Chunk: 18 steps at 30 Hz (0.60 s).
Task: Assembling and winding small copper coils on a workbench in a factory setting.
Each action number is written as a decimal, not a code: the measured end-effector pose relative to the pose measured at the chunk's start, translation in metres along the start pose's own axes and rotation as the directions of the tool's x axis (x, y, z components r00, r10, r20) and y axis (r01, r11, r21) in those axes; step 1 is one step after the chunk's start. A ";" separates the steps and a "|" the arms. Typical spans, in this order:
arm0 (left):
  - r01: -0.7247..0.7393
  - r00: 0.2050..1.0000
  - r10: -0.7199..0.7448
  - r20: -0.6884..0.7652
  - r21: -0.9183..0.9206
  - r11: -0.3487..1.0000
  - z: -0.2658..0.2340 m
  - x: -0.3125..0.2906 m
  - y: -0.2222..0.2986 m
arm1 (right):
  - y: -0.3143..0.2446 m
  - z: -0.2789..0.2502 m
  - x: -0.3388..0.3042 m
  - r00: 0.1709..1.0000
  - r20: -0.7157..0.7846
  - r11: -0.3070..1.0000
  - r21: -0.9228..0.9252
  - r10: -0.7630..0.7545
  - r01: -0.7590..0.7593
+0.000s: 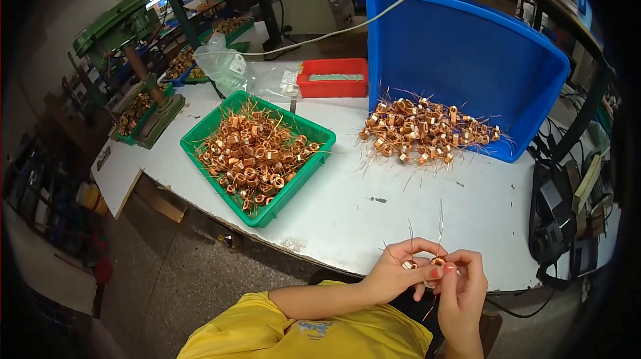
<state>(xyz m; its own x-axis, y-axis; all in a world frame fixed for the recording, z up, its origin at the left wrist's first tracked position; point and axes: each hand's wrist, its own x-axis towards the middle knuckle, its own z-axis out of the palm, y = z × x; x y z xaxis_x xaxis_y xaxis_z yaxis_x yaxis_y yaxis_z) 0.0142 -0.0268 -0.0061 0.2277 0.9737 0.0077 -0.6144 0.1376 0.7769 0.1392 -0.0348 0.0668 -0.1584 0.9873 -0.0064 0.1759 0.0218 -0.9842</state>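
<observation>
My left hand point(389, 275) is closed, with a small copper-wire ring coil point(410, 265) resting in its fingers. Between both hands' fingertips, just above the table's near edge, is a second copper coil point(437, 261); its long thin wire leads stick up and hang down. My right hand point(463, 287) pinches this second coil from the right with thumb and forefinger. Left of my hands stands a green tray point(294, 192) heaped with copper coils point(250, 148). A loose pile of similar coils point(420, 130) lies farther off, beyond my hands.
A large blue bin point(461, 45) is propped on its side behind the loose pile. At the back stand a red tray point(334, 85) and clear plastic bags point(230, 72). A green drill press point(127, 32) stands far left; a black bag point(553, 215) is at the right edge.
</observation>
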 end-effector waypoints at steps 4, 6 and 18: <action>0.132 0.990 -0.119 0.072 -0.207 0.969 -0.013 0.006 0.001 | 0.015 -0.011 0.005 0.998 0.006 0.997 -0.041 -0.069 0.069; 0.184 0.983 -0.178 0.052 -0.399 0.898 -0.021 -0.001 -0.002 | 0.033 -0.021 0.008 0.980 0.053 0.960 -0.201 -0.189 0.196; 0.308 0.950 -0.275 0.146 -0.573 0.759 -0.040 -0.002 -0.006 | 0.088 0.005 0.033 0.929 0.272 0.876 0.472 -0.251 0.098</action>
<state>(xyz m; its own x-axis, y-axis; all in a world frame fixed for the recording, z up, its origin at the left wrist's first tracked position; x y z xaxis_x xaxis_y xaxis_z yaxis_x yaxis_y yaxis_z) -0.0130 -0.0218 -0.0364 0.4958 0.8608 -0.1148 -0.8294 0.5085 0.2315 0.1442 -0.0008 -0.0213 -0.4551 0.8693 0.1926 -0.3203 0.0420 -0.9464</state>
